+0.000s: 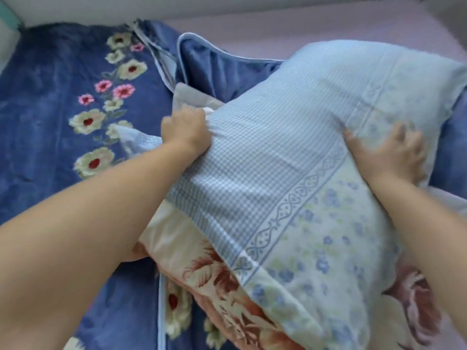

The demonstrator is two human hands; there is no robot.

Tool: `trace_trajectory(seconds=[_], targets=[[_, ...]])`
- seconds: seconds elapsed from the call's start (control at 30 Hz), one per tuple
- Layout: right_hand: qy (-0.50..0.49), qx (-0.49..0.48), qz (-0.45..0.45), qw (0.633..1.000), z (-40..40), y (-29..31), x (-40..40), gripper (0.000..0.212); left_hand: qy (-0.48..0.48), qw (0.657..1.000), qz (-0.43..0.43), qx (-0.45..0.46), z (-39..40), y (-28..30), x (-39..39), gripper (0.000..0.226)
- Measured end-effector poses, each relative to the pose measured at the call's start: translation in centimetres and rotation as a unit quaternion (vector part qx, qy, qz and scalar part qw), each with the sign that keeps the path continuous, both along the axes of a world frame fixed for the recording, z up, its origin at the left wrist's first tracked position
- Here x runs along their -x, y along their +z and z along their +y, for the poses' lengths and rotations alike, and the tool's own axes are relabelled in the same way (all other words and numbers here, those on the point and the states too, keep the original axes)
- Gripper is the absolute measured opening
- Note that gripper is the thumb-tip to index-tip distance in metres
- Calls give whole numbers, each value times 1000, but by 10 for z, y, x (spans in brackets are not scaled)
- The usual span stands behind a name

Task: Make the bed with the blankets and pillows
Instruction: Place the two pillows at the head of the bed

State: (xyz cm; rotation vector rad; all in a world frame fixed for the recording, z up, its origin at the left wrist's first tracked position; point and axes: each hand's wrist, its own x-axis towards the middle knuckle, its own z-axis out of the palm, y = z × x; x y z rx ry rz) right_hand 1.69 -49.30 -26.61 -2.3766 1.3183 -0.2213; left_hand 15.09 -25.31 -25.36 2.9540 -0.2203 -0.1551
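Nearest the camera, a folded cream blanket with rust-red flowers [217,281] lies under the pale blue checked pillow with a floral border [278,157]. Left hand [187,130] curls its fingers into the pillow's end; right hand [386,152] presses spread fingers on top. Beyond, the plush navy flowered blanket [50,109] lies spread, though rumpled; pillow placement looks unfinished.

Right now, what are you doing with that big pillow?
A person is making the bed. Both hands are on the light blue pillow: the left hand grips its left end and the right hand presses its right side. It sits on a cream floral blanket, beside the dark blue flowered blanket.
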Motion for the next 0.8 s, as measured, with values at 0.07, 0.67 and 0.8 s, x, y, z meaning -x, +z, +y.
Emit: trace_trajectory(seconds=[0.07,0.67,0.8], targets=[[-81,-116,8,990,-8,-2,7,106,61,992,73,84,-11,5,-20,47],[-69,-189,-334,921,116,62,-1,62,165,859,16,484,145,59,36,25],[4,-178,-368,913,218,82,-10,38,190,858,-71,472,254,80,57,24]])
